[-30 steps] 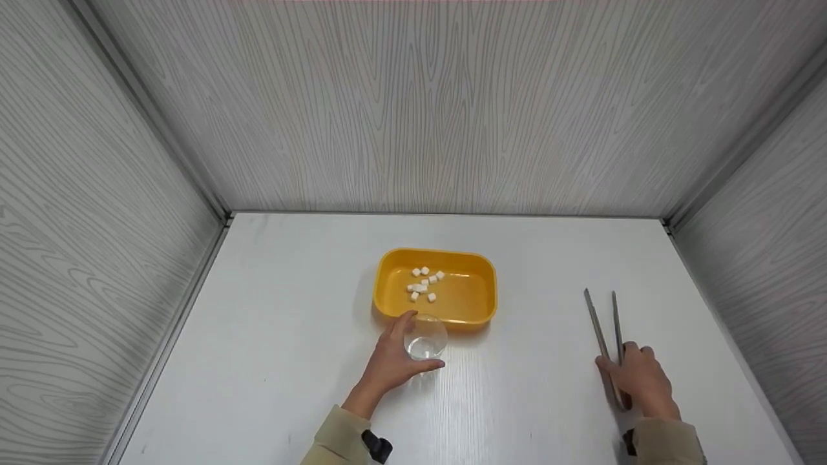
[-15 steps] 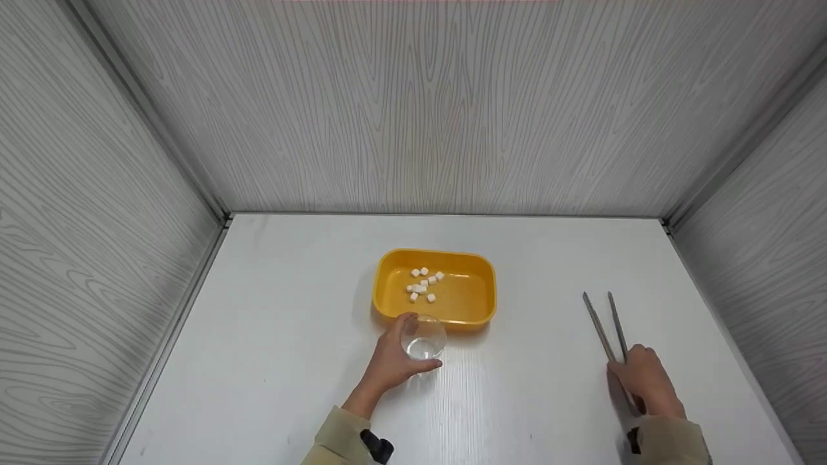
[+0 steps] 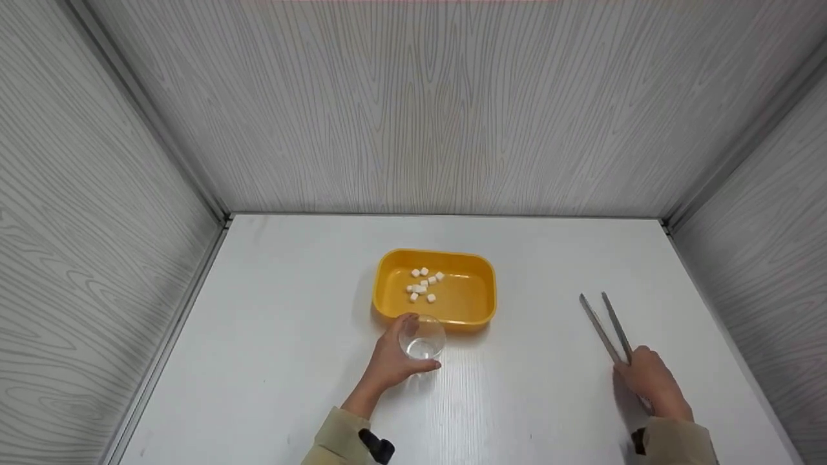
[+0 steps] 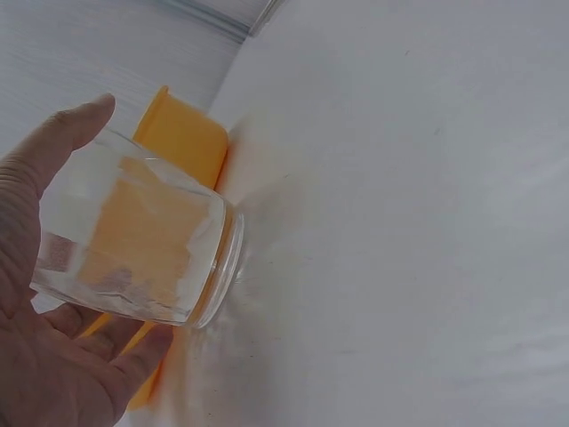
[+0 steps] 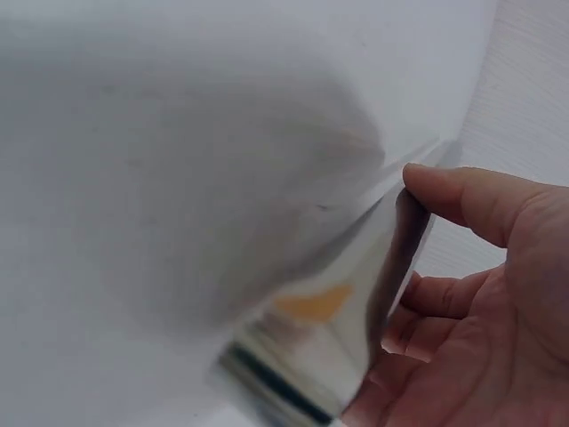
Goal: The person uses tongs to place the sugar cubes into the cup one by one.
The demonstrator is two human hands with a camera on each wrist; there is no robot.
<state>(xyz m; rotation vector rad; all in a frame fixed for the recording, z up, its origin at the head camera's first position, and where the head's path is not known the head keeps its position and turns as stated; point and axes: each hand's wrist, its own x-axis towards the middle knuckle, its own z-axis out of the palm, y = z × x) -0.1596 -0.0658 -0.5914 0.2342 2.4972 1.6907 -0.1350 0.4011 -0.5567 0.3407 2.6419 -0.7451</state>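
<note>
My left hand [image 3: 393,363] grips a clear glass [image 3: 422,338] from its left side, thumb in front and fingers behind. In the left wrist view the glass [image 4: 142,231] stands upright near the white tabletop, with yellow showing through its wall. Just behind it is a yellow tray [image 3: 475,310] with several small white cubes [image 3: 432,280] in its left half. Far to the right, my right hand [image 3: 652,381] holds metal tongs [image 3: 606,336] near their bent end, the two arms spread and pointing away. Their shiny bend [image 5: 347,302] shows in the right wrist view, pinched between thumb and fingers.
A white tabletop [image 3: 291,310] carries everything. Grey wood-grain panels close it in at the back [image 3: 446,110], on the left [image 3: 84,258] and on the right [image 3: 769,271].
My right hand has moved a little right with the tongs, whose tips swung left as they turned. My left hand and the glass have shifted very slightly left.
</note>
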